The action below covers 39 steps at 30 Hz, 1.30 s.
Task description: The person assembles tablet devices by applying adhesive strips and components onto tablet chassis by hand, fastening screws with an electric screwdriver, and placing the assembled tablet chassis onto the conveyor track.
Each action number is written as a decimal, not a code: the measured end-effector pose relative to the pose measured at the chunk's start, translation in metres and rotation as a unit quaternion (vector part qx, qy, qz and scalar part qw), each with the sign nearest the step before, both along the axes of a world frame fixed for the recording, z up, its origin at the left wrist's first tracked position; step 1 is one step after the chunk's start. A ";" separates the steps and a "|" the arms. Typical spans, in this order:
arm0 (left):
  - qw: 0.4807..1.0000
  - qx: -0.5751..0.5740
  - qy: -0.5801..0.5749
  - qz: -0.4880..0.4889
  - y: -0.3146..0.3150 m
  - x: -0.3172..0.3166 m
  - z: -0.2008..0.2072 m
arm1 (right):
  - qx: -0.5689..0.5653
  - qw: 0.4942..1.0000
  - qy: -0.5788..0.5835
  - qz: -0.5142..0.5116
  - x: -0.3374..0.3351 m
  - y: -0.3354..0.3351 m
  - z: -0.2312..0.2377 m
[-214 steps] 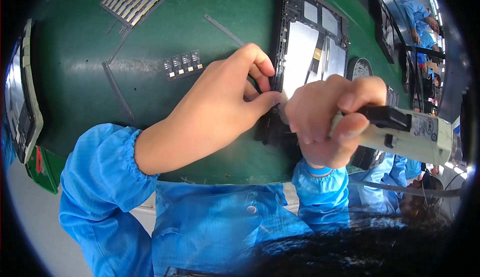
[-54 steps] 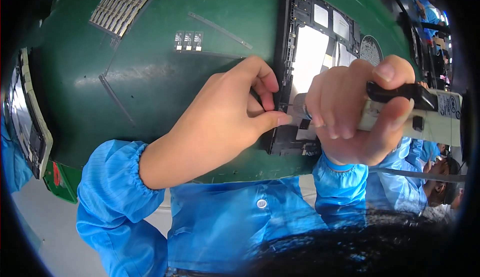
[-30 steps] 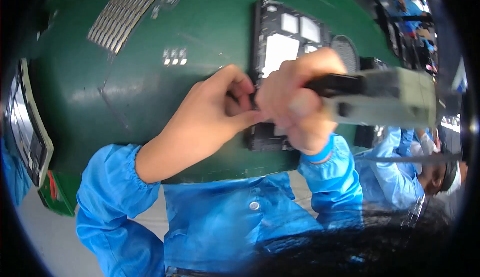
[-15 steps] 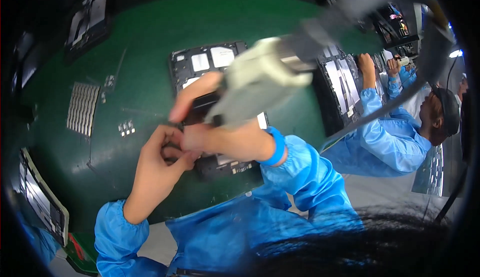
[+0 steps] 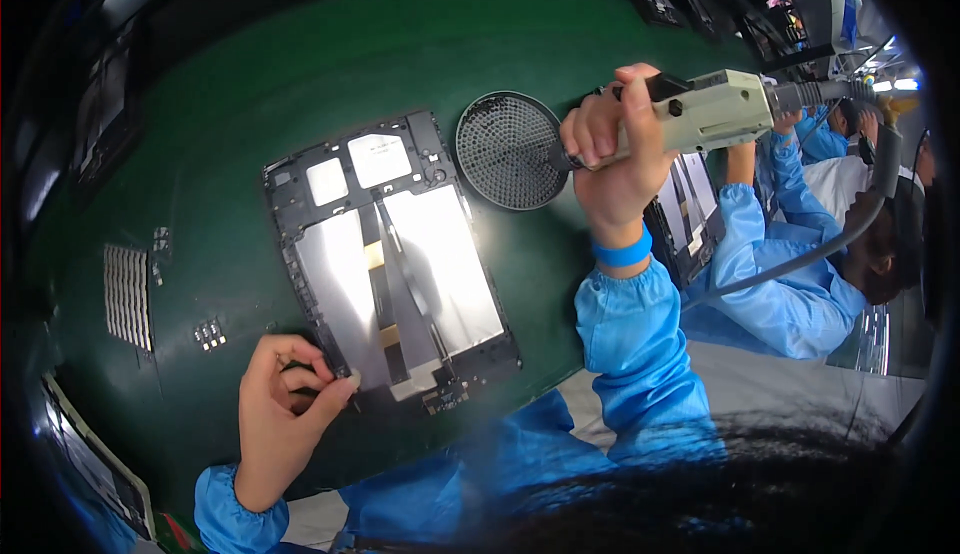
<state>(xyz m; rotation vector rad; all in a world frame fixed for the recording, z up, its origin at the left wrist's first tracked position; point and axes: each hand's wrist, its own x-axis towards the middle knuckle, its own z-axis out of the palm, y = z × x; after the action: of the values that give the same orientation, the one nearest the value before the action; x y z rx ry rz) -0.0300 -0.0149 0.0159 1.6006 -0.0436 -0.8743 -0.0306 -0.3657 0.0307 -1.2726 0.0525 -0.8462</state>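
Note:
A tablet-like device [image 5: 441,269] lies with its innards exposed, showing two silvery panels in a black frame. At its lower left edge my left hand [image 5: 285,404] is closed, thumb and fingertips pinched together. Whatever small part may be between them is too small to make out. My right hand [image 5: 620,174] grips a cream electric screwdriver [image 5: 715,114] with a dark front end. The screwdriver's tip end reaches the right side of a round dark dish [image 5: 507,154] with a dimpled surface, standing beyond the device's upper right corner. The bit itself is hardly visible.
Left of the device sit a ribbed metal strip stack [image 5: 127,296] and several small metal pieces [image 5: 210,335]. Another panel [image 5: 98,444] stands at the lower left edge. A grey cable [image 5: 800,249] hangs by my right arm. A co-worker in blue [image 5: 765,274] works at the right.
My right hand has swung up and right with the screwdriver, away from the device to the round dish, uncovering the device. My left hand has shifted slightly left and nearer.

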 end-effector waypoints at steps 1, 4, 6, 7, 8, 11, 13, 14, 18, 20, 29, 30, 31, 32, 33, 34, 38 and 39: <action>1.000 0.001 0.000 -0.002 0.001 0.000 0.000 | 0.013 1.000 -0.004 0.012 0.001 0.001 0.001; 1.000 0.009 0.005 -0.011 0.002 0.001 -0.001 | 0.000 1.000 0.007 0.001 0.004 0.000 -0.003; 1.000 0.010 0.009 -0.012 0.002 0.002 -0.001 | 0.006 1.000 0.013 -0.002 0.005 0.001 -0.006; 1.000 0.012 0.011 -0.012 0.002 0.002 -0.002 | 0.011 1.000 0.017 -0.002 0.006 0.001 -0.007; 1.000 0.007 0.011 -0.011 0.002 0.002 -0.002 | 0.012 1.000 0.018 -0.002 0.007 0.000 -0.009; 1.000 0.003 0.009 -0.010 0.003 0.000 -0.003 | 0.000 1.000 0.020 -0.012 0.008 0.000 -0.010; 1.000 0.004 0.005 -0.010 0.004 -0.002 -0.004 | 0.012 1.000 0.022 -0.004 0.008 0.000 -0.011; 1.000 0.007 0.001 -0.010 0.004 -0.002 -0.004 | 0.011 1.000 0.021 -0.002 0.007 -0.001 -0.011; 1.000 -0.013 0.007 -0.014 0.000 -0.001 -0.008 | -0.028 0.999 0.040 -0.007 0.003 -0.001 -0.010; 1.000 0.000 -0.004 -0.019 -0.002 0.000 -0.008 | -0.075 0.994 0.079 -0.032 0.001 -0.002 -0.012; 0.997 -0.055 -0.028 -0.051 0.005 0.007 -0.008 | -0.070 0.996 0.050 0.018 0.006 0.008 0.003; 0.999 -0.048 -0.005 -0.015 0.002 0.004 -0.011 | -0.035 0.999 0.036 -0.001 0.004 0.014 0.013; 0.999 -0.051 -0.009 -0.010 0.003 0.004 -0.011 | 0.001 1.000 0.022 -0.018 0.003 0.022 0.021; 0.998 -0.056 -0.009 -0.011 0.007 0.004 -0.010 | 0.000 1.000 0.019 -0.012 0.001 0.037 0.028; 0.998 -0.060 -0.008 -0.011 0.008 0.002 -0.009 | 0.037 0.999 0.023 0.013 -0.004 0.057 0.036; 0.998 -0.056 -0.007 -0.002 0.009 0.001 -0.006 | 0.077 0.996 0.028 0.038 -0.009 0.080 0.042; 0.998 -0.058 0.015 -0.009 0.005 0.008 0.000 | 0.120 0.974 0.042 0.188 -0.033 0.152 0.033; 0.998 -0.061 0.012 -0.016 0.007 0.007 0.002 | 0.107 0.965 0.038 0.236 -0.035 0.165 0.029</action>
<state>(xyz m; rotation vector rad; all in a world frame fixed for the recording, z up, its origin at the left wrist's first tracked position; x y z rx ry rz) -0.0225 -0.0083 0.0175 1.4797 -0.1033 -0.8983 -0.0654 -0.2010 0.0601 -1.0523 -0.0931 -0.3693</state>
